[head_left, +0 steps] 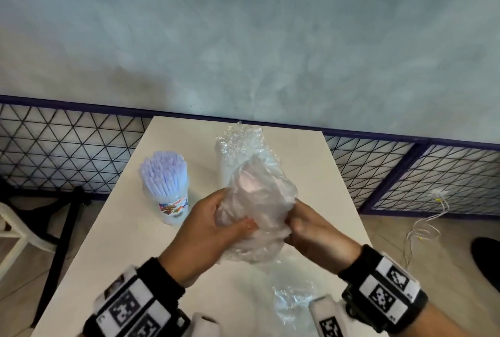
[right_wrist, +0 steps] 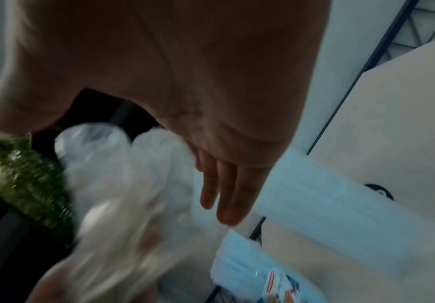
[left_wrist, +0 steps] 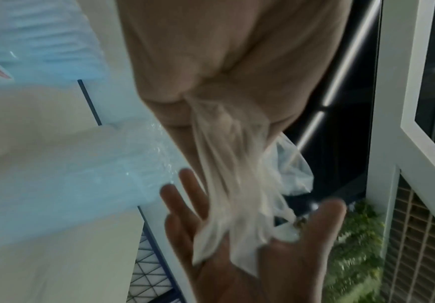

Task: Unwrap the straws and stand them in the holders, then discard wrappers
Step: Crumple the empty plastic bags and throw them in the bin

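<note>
Over the middle of the white table [head_left: 130, 261] I hold a crumpled clear plastic wrapper [head_left: 259, 201]. My left hand [head_left: 213, 228] grips its left side, thumb laid across the front. The wrapper [left_wrist: 234, 184] trails out of that fist in the left wrist view. My right hand [head_left: 311, 231] presses against the right side; its fingers [right_wrist: 224, 190] lie straight beside the wrapper [right_wrist: 123, 184]. A clear holder [head_left: 173, 206] packed with upright pale blue straws [head_left: 163, 171] stands left of my hands. A still-wrapped bundle of straws [head_left: 238, 144] lies behind the wrapper.
Another loose piece of clear wrapper [head_left: 292, 301] lies on the table near its front edge, between my wrists. A wire mesh fence [head_left: 67, 147] runs behind the table. White cables [head_left: 424, 231] trail on the floor to the right, and a white chair [head_left: 13, 236] stands at left.
</note>
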Tool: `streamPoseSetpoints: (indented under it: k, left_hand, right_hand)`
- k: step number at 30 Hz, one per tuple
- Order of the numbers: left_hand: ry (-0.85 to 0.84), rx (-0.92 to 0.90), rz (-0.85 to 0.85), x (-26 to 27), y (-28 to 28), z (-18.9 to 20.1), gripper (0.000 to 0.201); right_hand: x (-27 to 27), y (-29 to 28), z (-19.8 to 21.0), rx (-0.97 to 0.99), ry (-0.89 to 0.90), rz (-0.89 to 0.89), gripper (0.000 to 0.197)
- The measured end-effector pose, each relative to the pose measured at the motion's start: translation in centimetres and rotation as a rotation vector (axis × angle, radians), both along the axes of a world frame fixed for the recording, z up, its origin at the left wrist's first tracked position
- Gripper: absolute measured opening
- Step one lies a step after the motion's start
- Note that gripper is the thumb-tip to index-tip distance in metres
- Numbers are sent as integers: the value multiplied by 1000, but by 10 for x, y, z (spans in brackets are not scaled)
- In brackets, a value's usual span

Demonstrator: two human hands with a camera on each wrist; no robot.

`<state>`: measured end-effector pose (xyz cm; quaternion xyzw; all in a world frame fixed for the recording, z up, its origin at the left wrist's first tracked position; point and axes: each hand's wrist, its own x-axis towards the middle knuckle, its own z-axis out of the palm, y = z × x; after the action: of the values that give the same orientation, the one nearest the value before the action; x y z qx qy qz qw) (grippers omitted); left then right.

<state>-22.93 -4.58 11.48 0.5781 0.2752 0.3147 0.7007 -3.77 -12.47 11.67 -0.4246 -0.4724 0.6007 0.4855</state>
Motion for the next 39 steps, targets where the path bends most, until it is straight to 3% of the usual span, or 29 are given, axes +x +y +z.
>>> streamPoseSetpoints:
  k: [3, 6, 9, 12, 14, 16, 20, 24, 27, 30, 32, 35, 36, 39]
  left_hand:
    - [40, 23, 20, 8, -8, -3, 41]
    - [56, -74, -162, 1, 2, -1, 44]
    - [93, -70, -243, -4, 13, 3, 45]
    - [55, -87, -147, 2, 15, 0, 41]
    - [-14, -167, -141, 3, 15, -2, 38]
    - [-106, -294, -235, 4, 16, -8, 24]
    - [-199, -485, -392, 12, 10, -17, 65]
    - [-89, -290, -272, 25, 4, -18, 63]
    - [97, -165, -293, 27, 3, -32, 49]
    - [351, -48, -268, 24, 7, -61, 46]
    - [574, 104, -256, 21, 11, -85, 48]
    - [849, 261, -267, 19, 8, -116, 41]
    - [906, 273, -261, 21, 5, -126, 36]
    - [1053, 252, -269, 30, -4, -145, 25]
  right_hand:
    - [-9, 1, -1, -32, -11, -237, 65]
    - [3, 2, 0, -62, -56, -260, 50]
    - [11, 1, -1, -13, -200, -249, 49]
    - [10, 1, 0, 127, -280, -302, 64]
    - [7, 1, 1, 191, -263, -320, 74]
    - [8, 2, -4, 285, -300, -330, 68]
    - [13, 7, -14, 435, -481, -388, 55]
    - [19, 10, -21, 490, -832, -292, 61]
    - [43, 5, -29, 344, -918, -27, 52]
    - [66, -11, -52, -40, -832, 140, 52]
    - [82, -26, -86, -257, -844, -84, 52]
    - [107, -50, -141, -490, -1175, -454, 56]
    - [111, -57, -153, -612, -1192, -481, 62]
    - [112, -71, -181, -880, -1012, -483, 87]
